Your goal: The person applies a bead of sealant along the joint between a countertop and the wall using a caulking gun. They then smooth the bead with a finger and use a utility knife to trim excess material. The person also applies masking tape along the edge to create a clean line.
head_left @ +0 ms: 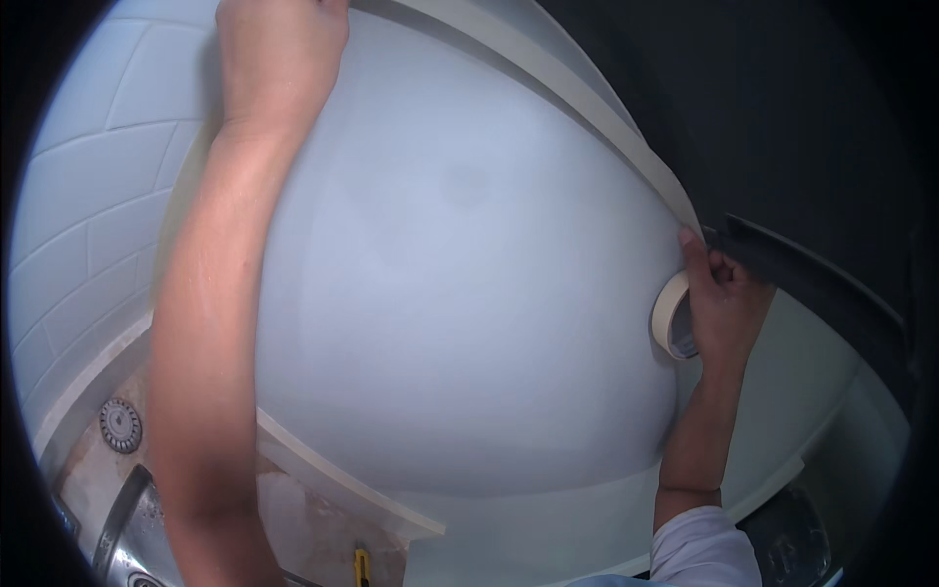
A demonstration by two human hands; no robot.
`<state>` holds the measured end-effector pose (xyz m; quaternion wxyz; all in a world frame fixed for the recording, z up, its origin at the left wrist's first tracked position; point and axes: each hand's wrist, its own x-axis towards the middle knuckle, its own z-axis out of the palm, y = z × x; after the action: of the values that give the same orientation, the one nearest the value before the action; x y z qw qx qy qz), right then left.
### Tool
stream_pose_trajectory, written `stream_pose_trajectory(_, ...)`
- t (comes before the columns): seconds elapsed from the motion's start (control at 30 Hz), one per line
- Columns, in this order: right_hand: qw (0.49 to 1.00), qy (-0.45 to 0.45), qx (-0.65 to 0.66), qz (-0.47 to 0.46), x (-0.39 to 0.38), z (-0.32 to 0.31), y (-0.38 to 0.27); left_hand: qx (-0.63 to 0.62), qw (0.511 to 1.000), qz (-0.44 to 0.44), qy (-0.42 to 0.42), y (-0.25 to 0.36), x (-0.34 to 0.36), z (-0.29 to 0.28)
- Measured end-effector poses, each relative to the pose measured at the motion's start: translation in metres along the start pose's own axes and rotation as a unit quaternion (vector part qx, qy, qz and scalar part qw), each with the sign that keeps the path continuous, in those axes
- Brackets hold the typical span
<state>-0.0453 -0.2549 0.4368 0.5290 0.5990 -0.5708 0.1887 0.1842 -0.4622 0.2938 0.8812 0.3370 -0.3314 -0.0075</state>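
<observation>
A wide pale panel [469, 274], smooth and whitish, fills the middle of the head view. A cream strip of masking tape [587, 112] runs along its upper right edge, from near my left hand down to my right. My right hand [729, 293] is closed, thumb and fingers pinching the strip's lower end by the dark edge. Against that hand's inner side, the tape roll [665, 315] stands on its rim at the panel's right. My left hand [282, 59] is at the top, by the panel's upper left edge; the picture's border cuts off its fingers.
White tiled wall [93, 215] rises on the left. Below it are a round slotted drain piece [120, 426] and a shiny metal sink [122, 533]. A yellow utility knife [362, 565] lies at the bottom. A large black surface [782, 117] borders the upper right.
</observation>
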Motion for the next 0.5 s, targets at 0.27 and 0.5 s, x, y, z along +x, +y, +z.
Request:
stream_pose_trajectory(0.27, 0.999, 0.035, 0.03, 0.01, -0.014, -0.002, -0.05, -0.013, 0.993, 0.115, 0.007, -0.062, 0.054, 0.019)
stream_pose_trajectory(0.5, 0.997, 0.045, 0.065, 0.024, -0.01, -0.012, -0.056, -0.048, 0.994, 0.004, 0.096, -0.041, 0.077, 0.044)
